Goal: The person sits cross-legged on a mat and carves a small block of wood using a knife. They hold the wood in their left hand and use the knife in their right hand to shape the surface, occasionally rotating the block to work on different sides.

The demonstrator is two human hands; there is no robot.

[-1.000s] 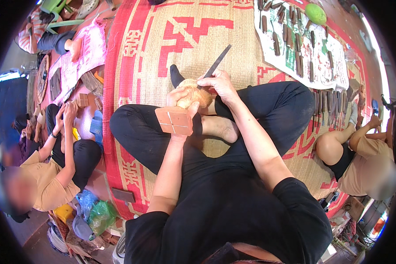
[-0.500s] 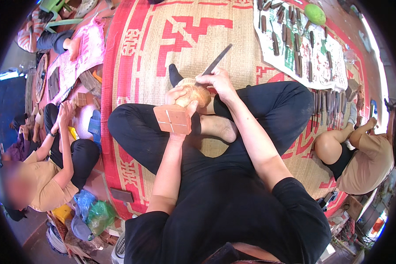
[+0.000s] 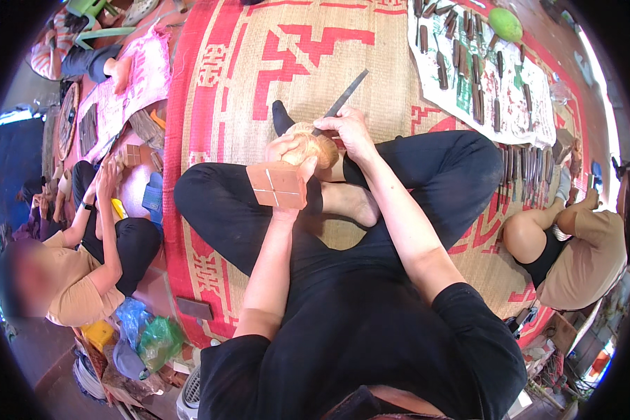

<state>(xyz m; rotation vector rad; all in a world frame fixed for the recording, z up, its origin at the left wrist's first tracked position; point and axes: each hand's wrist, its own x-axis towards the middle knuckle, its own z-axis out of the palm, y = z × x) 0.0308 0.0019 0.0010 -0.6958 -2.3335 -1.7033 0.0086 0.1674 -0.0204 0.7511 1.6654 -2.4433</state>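
A straw mat (image 3: 392,84) with a red pattern is spread in the middle. At the upper right, a round green fruit (image 3: 505,24) lies at the edge of a white cloth (image 3: 514,117). At the left there are a pink cloth (image 3: 147,75) and, lower, a green bag (image 3: 159,341) beside a blue bag (image 3: 134,318).

Room over mat (image 3: 392,59) ahead of right hand (image 3: 353,133); knees (image 3: 472,168) bar both sides, tool-strewn cloth (image 3: 543,115) farther right.

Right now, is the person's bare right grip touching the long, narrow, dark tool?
Touching. The head view shows it: the bare right grip closes thumb and fingers on the long, narrow, dark tool, whose far end sticks out beyond them.
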